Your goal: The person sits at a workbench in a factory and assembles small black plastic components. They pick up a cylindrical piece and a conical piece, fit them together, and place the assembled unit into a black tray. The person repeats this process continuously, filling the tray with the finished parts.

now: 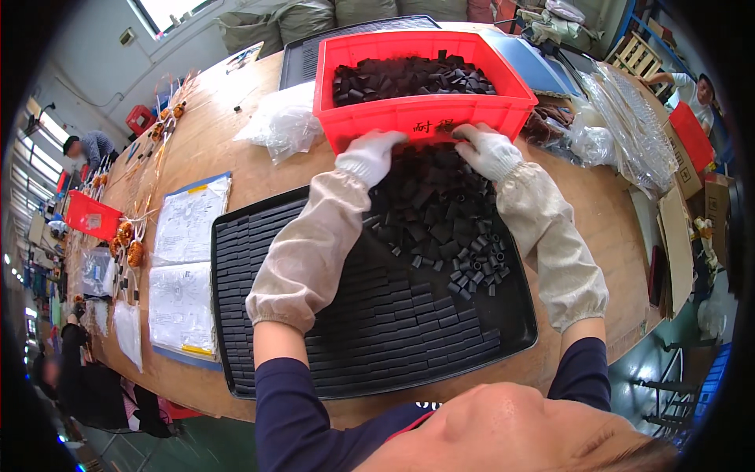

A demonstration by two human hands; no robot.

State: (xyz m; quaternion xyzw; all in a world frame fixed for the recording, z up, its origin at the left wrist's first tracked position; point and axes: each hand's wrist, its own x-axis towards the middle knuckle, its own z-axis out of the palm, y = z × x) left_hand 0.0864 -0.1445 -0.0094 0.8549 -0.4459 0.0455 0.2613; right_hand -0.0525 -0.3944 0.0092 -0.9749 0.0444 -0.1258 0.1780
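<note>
The person's white-gloved left grip [371,154] and right grip [489,150] hold a red rectangular plastic bin [370,124] near loose black tubes [447,232].

At a workbench [204,110], a bin [480,114] of tubes [409,76] is just behind a tray [507,315], a second tray [300,67] beyond. Rows of tubes [401,330] fill the near tray's left and front; loose tubes [436,220] heap at its back right, before the bin. Left lie a document folder [182,303] and, farther out, wire coils [135,253]; plastic bags [287,122] flank the bin.
</note>
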